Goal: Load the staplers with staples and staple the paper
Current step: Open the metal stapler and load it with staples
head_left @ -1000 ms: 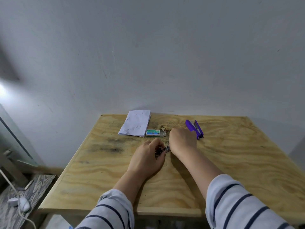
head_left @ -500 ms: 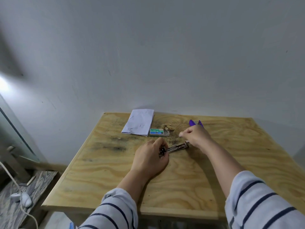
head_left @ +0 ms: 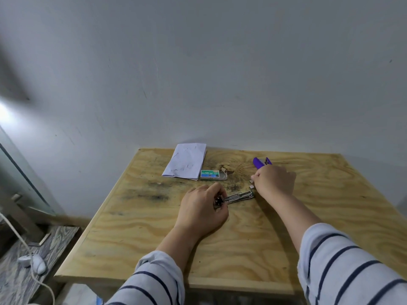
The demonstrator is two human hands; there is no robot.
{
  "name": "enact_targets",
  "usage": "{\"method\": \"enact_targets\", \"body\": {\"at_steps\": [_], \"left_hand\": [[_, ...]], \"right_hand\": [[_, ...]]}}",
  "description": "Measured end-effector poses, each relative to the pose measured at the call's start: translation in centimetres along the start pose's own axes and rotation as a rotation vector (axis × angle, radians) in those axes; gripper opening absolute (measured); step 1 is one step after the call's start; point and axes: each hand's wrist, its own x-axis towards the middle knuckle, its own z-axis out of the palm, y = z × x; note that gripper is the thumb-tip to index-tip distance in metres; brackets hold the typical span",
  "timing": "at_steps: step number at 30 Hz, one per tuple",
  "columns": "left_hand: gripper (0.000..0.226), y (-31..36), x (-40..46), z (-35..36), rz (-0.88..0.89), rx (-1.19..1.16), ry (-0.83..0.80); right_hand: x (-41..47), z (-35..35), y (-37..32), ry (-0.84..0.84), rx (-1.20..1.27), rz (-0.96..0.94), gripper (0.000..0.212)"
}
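A metal stapler (head_left: 239,197) lies opened out flat in the middle of the wooden table (head_left: 330,216). My left hand (head_left: 202,208) grips its near-left end. My right hand (head_left: 274,181) is at the stapler's far-right tip, fingers pinched on what looks like a small strip of staples (head_left: 251,185). A purple stapler (head_left: 261,162) lies just behind my right hand, partly hidden by it. A green and blue staple box (head_left: 213,175) sits open next to a folded white paper (head_left: 187,164) at the back of the table.
A white wall rises directly behind the table's far edge. On the floor at the left lie a white cable and a small white device (head_left: 33,261). A glass panel (head_left: 19,172) leans at the far left.
The stapler has been swung open into a long flat strip. My right hand has moved right and back, away from my left hand, and now pinches staples at the stapler's tip.
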Motion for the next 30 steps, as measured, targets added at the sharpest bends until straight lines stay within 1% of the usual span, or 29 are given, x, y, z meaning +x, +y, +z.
{"method": "enact_targets", "body": {"at_steps": [2,3,5,7,9,12,15,17,21,25,30], "left_hand": [[0.017,0.0,0.0,0.1,0.009,0.026,0.004],[0.018,0.0,0.1,0.1,0.012,0.037,0.003],[0.018,0.0,0.1,0.1,0.018,0.048,0.003],[0.018,0.1,0.0,0.0,0.03,0.049,0.012],[0.018,0.1,0.0,-0.1,0.04,0.047,0.03],[0.019,0.2,-0.1,-0.1,0.053,0.08,0.043],[0.018,0.2,0.0,-0.1,0.052,0.088,0.041],[0.017,0.2,0.0,-0.1,0.042,0.074,0.041],[0.018,0.3,0.1,-0.1,0.033,0.066,0.035],[0.016,0.3,0.0,-0.1,0.03,0.06,0.039],[0.016,0.2,0.0,0.0,0.024,0.049,0.035]], "right_hand": [[-0.4,-0.4,-0.4,0.019,0.008,-0.074,0.028],[-0.6,-0.5,-0.6,0.04,0.061,-0.14,0.028],[-0.7,-0.5,-1.2,0.041,0.241,-0.309,0.029],[-0.8,-0.4,-2.1,0.008,0.369,-0.443,0.021],[-1.0,-0.5,-3.0,-0.048,0.4,-0.516,0.022],[-1.2,-0.3,-3.7,-0.073,0.335,-0.566,0.026],[-0.8,0.0,-3.9,-0.051,0.229,-0.569,0.027],[-0.6,0.0,-4.1,-0.022,0.171,-0.565,0.026],[-0.5,-0.6,-4.4,-0.026,0.065,-0.571,0.02],[-0.6,-0.9,-4.9,0.044,0.027,-0.642,0.014],[-0.5,-1.0,-5.0,0.015,0.027,-0.687,0.015]]}}
